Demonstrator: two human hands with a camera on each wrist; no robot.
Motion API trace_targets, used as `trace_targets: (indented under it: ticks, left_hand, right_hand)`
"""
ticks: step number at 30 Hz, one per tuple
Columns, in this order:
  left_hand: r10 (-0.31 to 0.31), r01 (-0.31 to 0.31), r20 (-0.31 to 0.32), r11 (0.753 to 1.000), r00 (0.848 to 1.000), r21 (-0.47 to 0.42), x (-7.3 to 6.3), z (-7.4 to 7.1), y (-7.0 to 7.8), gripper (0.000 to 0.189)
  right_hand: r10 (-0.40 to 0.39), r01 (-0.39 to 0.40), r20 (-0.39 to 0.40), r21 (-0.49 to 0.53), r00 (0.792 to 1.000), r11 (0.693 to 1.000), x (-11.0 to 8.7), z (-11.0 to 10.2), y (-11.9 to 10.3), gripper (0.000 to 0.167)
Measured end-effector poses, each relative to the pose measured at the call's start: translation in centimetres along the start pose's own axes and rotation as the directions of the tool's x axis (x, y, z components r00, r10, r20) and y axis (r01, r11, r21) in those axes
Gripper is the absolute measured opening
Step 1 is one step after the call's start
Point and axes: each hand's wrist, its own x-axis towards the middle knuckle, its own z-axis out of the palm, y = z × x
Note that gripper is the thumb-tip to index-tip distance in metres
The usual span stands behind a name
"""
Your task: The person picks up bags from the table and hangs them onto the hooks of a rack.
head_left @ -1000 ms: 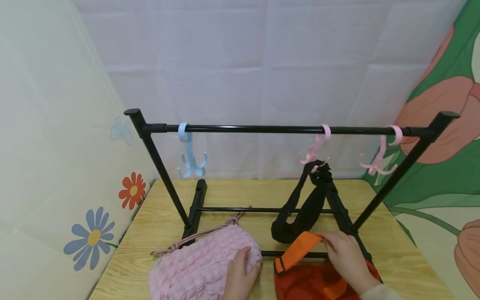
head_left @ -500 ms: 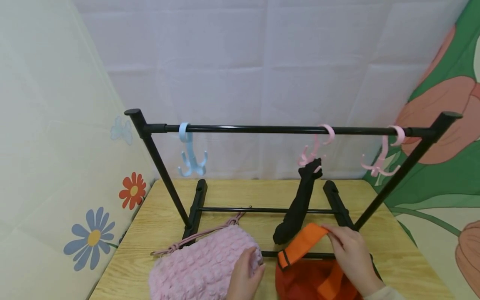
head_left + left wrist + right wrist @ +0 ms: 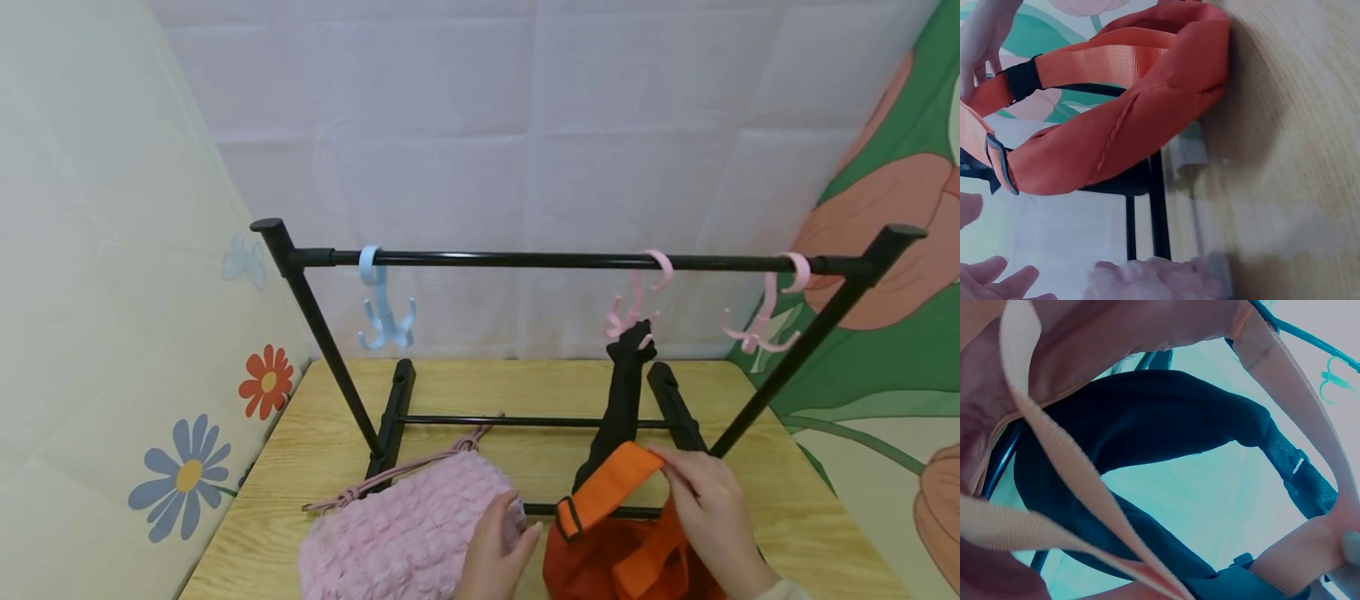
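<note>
My right hand [image 3: 708, 512] pinches the orange webbing strap [image 3: 613, 485] of a red-orange sling bag [image 3: 581, 562] at the front right. The strap has a black buckle, and the bag sags below my fingers. In the left wrist view the sling bag [image 3: 1147, 119] stretches across the upper part, its strap forming a loop. My left hand [image 3: 495, 546] is by the right end of a pink puffy bag [image 3: 397, 537], thumb and fingers apart and holding nothing. A black bag [image 3: 621, 400] dangles from the middle pink hook [image 3: 633, 304], its lower end hidden behind the orange strap.
A black rack [image 3: 502, 259] spans the wooden table [image 3: 480, 379]. Its bar carries a light blue hook [image 3: 386, 312] at left and another pink hook [image 3: 763, 308] at right. A white cloth [image 3: 480, 133] hangs behind, with patterned cloths on both sides.
The black bag has swung and turned edge-on, and its hook has twisted. My right hand has raised the orange strap slightly. My left hand has shifted a little right.
</note>
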Motion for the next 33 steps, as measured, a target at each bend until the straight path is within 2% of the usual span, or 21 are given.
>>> trace_targets:
  ticks: [2,6,9,11,14,16,18,21,23,25,29,33]
  left_hand:
    - [0.017,-0.017,0.005,1.0,1.0,-0.009,0.1,0.0,0.3,0.047]
    - [0.109,-0.107,0.03,0.992,0.994,-0.063,0.5,-0.1,0.9,0.044]
    - [0.174,-0.171,0.049,0.983,0.983,-0.062,0.7,-0.2,1.3,0.042]
    - [0.177,-0.174,0.073,0.984,0.981,-0.05,0.8,-0.3,1.7,0.043]
    - [0.148,-0.148,0.106,0.989,0.983,-0.012,0.7,-0.3,2.2,0.047]
    - [0.155,-0.155,0.12,0.988,0.981,-0.006,0.7,-0.2,2.4,0.05]
    - [0.193,-0.195,0.115,0.981,0.974,0.005,0.6,0.0,2.3,0.051]
    - [0.295,-0.298,0.085,0.954,0.952,0.031,0.6,0.3,2.1,0.05]
    - [0.321,-0.324,0.084,0.946,0.943,0.029,0.7,0.5,2.0,0.05]
    - [0.304,-0.307,0.102,0.952,0.947,0.008,0.7,0.6,2.1,0.049]
    - [0.217,-0.209,0.16,0.976,0.963,-0.063,0.9,0.5,2.7,0.043]
    - [0.134,-0.111,0.188,0.985,0.973,-0.129,1.1,0.3,3.2,0.031]
  right_hand:
    - [-0.007,0.007,-0.002,0.007,1.0,1.0,0.1,-0.2,-0.3,0.038]
    - [-0.026,0.025,0.007,0.035,1.0,0.999,0.1,-0.4,-1.0,0.04]
    - [-0.051,0.051,0.012,0.061,0.999,0.997,0.0,-0.4,-1.3,0.04]
    - [-0.079,0.077,0.013,0.088,0.997,0.993,0.0,-0.4,-1.5,0.035]
    - [-0.134,0.132,-0.001,0.136,0.991,0.982,-0.2,-0.2,-1.8,0.016]
    - [-0.173,0.174,-0.015,0.166,0.985,0.971,-0.3,0.0,-1.9,0.029]
    - [-0.193,0.194,-0.017,0.174,0.981,0.965,-0.4,0.2,-2.0,0.045]
    - [-0.206,0.206,-0.017,0.18,0.978,0.962,-0.5,0.4,-2.3,0.048]
    - [-0.2,0.199,-0.01,0.183,0.98,0.963,-0.4,0.4,-2.5,0.046]
    - [-0.198,0.196,-0.01,0.191,0.98,0.962,-0.4,0.3,-2.6,0.04]
    - [-0.181,0.178,0.001,0.183,0.983,0.967,-0.4,0.2,-2.9,0.016]
    - [-0.145,0.14,0.025,0.162,0.989,0.977,-0.3,0.0,-3.3,0.041]
